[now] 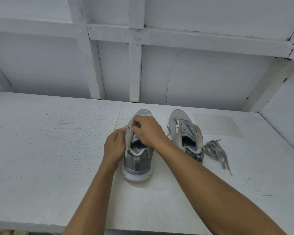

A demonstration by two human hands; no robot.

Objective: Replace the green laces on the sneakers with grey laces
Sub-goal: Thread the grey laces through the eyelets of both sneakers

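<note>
Right hand (148, 131): fingers curled, tips pinching a thin pale lace (130, 127) at the upper eyelets of the near grey mesh sneaker (137, 164). Left hand (115, 145): curled round that shoe's cream padded collar flap on its 9 o'clock side, gripping the edge. We read the lace as pale grey but cannot tell its exact colour. The shoe stands upright on a white foam sole, heel toward us, toe at 12 o'clock. It has a woven chevron heel tab, and a printed insole shows inside its mouth. At its 2 o'clock, apart, we see a second light grey mesh sneaker (185, 131), leaning, tongue loose, with pale lace in the lower eyelets only. Just beside that shoe's heel, at 3 o'clock, a loose bundle of flat grey fabric laces (215, 150) lies on the white pitted tabletop (58, 150). At 12 o'clock stands a white board wall (210, 78) with battens.
</note>
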